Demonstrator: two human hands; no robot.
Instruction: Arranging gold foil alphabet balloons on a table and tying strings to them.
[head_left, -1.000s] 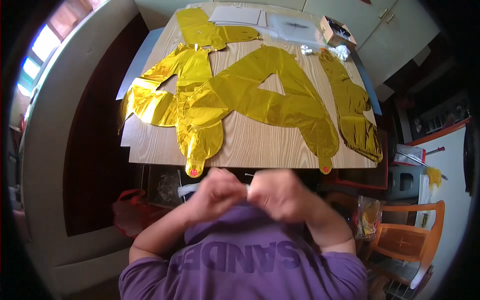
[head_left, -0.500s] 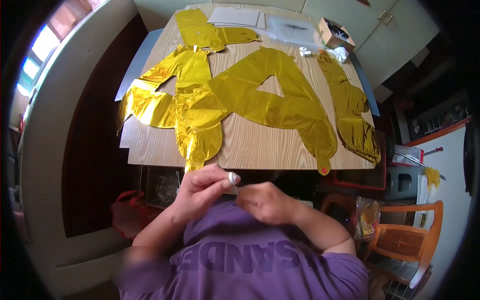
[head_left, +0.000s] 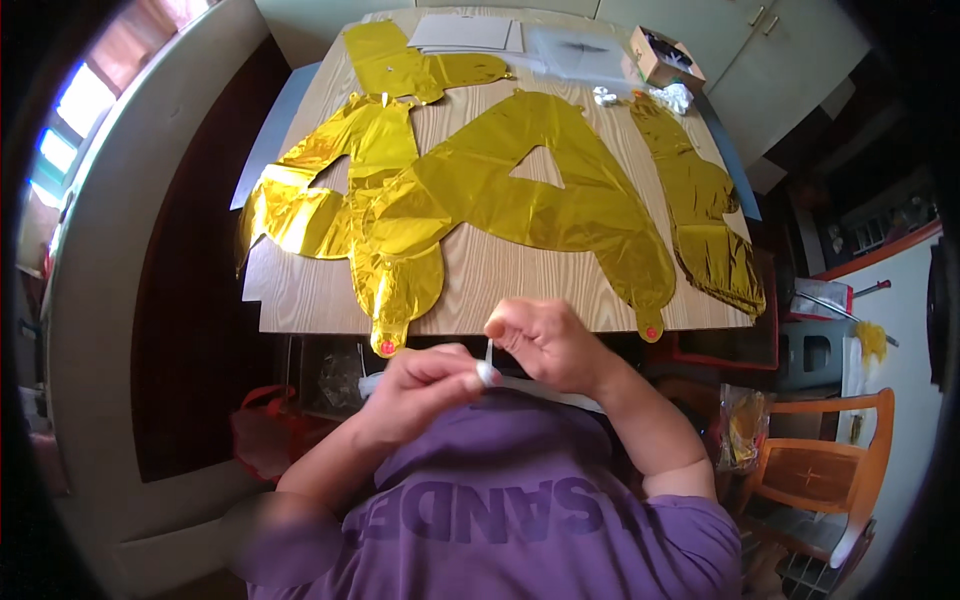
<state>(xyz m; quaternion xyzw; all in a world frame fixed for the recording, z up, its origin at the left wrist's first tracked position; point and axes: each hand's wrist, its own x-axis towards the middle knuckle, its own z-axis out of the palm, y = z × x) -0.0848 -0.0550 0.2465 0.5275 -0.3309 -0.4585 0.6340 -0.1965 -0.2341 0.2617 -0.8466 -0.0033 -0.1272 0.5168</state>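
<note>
In the head view, the left hand (head_left: 420, 385) pinches the end of a thin white straw (head_left: 487, 372) with closed fingers, and the right hand (head_left: 548, 342) pinches its upper part. The straw is near the chest, just before the wooden table (head_left: 500, 275) with flat gold foil balloons (head_left: 520, 195).

Daylight enters from a bright, blown-out window (head_left: 75, 110) at the upper left and lights the pale wooden table (head_left: 500, 280) evenly. The crinkled gold foil balloons (head_left: 520, 190) throw sharp glare. Fisheye distortion bends straight edges, dark vignetting rings the rim, and the near purple shirt (head_left: 500, 520) looks soft.
</note>
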